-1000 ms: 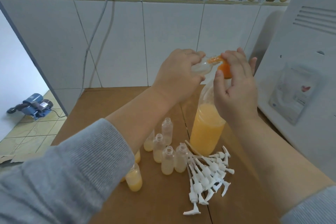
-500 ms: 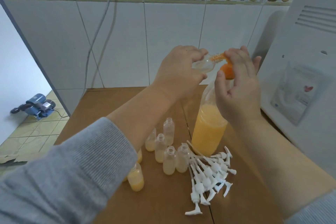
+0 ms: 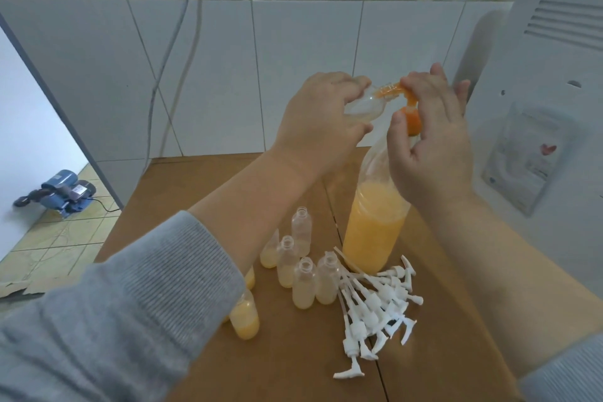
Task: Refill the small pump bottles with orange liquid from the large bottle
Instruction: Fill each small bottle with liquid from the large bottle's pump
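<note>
The large clear bottle (image 3: 375, 225) stands on the brown table (image 3: 293, 369), about half full of orange liquid. It has an orange pump head (image 3: 411, 117). My right hand (image 3: 430, 147) grips that pump head, thumb on one side and fingers over the top. My left hand (image 3: 319, 121) holds a small clear bottle (image 3: 362, 104) tilted sideways, its mouth against the pump's orange spout. Only a little pale liquid shows inside it.
Several open small bottles (image 3: 303, 284) with pale liquid stand left of the large bottle. A fuller orange one (image 3: 244, 316) is by my left sleeve. A pile of white pump tops (image 3: 375, 303) lies in front. A white appliance (image 3: 538, 108) borders the right side, and a tiled wall (image 3: 228, 75) is behind.
Both hands stay at the pump spout with the small bottle held against it. Only the view has drifted slightly.
</note>
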{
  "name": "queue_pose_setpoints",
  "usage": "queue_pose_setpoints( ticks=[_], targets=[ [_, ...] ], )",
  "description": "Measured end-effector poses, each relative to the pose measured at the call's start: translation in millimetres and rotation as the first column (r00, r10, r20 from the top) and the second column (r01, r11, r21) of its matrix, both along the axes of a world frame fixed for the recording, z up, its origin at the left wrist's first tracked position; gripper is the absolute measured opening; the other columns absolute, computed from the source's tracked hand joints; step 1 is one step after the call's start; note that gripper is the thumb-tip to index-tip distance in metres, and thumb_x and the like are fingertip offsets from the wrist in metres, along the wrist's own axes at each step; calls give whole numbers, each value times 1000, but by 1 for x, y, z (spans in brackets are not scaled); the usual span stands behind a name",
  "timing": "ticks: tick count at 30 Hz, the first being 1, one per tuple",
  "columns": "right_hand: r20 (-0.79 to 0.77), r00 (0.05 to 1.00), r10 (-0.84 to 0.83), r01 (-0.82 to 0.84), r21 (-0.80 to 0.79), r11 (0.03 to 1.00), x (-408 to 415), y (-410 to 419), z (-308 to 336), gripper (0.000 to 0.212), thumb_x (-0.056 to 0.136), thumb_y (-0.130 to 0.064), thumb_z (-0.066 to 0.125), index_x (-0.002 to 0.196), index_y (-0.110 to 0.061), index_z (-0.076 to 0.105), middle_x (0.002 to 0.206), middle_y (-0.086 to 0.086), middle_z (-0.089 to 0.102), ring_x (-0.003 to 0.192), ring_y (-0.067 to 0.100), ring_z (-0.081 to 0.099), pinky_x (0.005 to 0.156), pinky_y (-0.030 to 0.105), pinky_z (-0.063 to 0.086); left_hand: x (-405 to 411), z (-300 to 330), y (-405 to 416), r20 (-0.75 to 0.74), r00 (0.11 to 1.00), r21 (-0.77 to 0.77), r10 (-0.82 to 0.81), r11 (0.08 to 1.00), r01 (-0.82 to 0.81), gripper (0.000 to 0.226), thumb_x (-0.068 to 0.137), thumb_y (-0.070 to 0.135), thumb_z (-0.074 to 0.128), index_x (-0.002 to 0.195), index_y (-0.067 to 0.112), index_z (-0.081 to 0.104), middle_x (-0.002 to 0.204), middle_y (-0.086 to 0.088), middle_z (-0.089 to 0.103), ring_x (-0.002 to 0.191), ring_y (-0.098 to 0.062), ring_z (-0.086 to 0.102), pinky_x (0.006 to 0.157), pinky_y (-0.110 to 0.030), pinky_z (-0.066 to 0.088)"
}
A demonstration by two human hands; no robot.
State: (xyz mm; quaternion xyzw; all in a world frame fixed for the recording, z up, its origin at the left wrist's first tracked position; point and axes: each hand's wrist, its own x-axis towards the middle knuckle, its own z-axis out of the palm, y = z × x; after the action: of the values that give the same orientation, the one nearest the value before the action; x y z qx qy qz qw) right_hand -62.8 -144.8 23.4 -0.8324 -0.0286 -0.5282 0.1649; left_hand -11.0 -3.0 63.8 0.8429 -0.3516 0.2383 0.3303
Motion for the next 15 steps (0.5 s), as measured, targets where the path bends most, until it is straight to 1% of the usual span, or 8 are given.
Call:
queue_pose_setpoints(
  ticks=[2, 5, 8, 11, 13, 15],
  targets=[
    [-17, 1000, 1, -1, 23, 1000, 1, 0, -5, 37, 92, -16, 42, 124, -2, 53, 128, 13, 56, 136, 26, 36, 118, 31, 5, 0, -5, 0, -4, 1000, 23, 7, 1000, -6, 49, 79, 30, 71, 126, 19, 59, 119, 9, 61, 119, -11, 45, 92, -15, 29],
    [-41, 999, 7, -5, 46, 999, 0, 3, -9, 37, 92, -15, 41, 125, -3, 53, 129, 11, 55, 137, 25, 35, 118, 28, 4, 1, -8, 2, -27, 1000, 40, 3, 999, -2, 52, 80, 31, 70, 129, 21, 56, 122, 10, 59, 121, -11, 44, 96, -18, 30],
    [-70, 998, 5, -2, 38, 999, -2, 4, -2, 38, 93, -18, 38, 125, -3, 53, 129, 11, 56, 136, 24, 36, 118, 29, 4, 1, -1, 6, -25, 1000, 86, 5, 996, -3, 52, 80, 32, 70, 129, 21, 56, 117, 8, 60, 112, -13, 49, 92, -22, 36],
    [-105, 994, 6, -4, 24, 1000, -5, 3, 9, 43, 94, -24, 33, 127, -4, 52, 132, 9, 54, 138, 23, 32, 117, 31, 3, 0, 8, 10, -49, 999, 79, 10, 997, -6, 55, 79, 33, 72, 129, 22, 55, 116, 9, 60, 106, -12, 51, 92, -26, 40],
    [-120, 993, 2, 1, 27, 1000, -8, 3, 16, 44, 95, -26, 31, 126, -5, 53, 133, 8, 53, 140, 23, 30, 117, 34, 4, -2, 9, 16, -83, 996, 63, 21, 998, -16, 56, 79, 34, 72, 131, 23, 53, 117, 11, 58, 102, -9, 49, 92, -24, 40],
    [-135, 991, -6, 11, 32, 999, -10, 2, 20, 43, 97, -27, 31, 127, -7, 55, 135, 8, 52, 141, 23, 28, 118, 35, 5, -5, 6, 27, -139, 990, 22, 31, 999, -29, 53, 79, 33, 72, 128, 24, 55, 113, 12, 58, 94, -6, 48, 85, -21, 40]
  ],
)
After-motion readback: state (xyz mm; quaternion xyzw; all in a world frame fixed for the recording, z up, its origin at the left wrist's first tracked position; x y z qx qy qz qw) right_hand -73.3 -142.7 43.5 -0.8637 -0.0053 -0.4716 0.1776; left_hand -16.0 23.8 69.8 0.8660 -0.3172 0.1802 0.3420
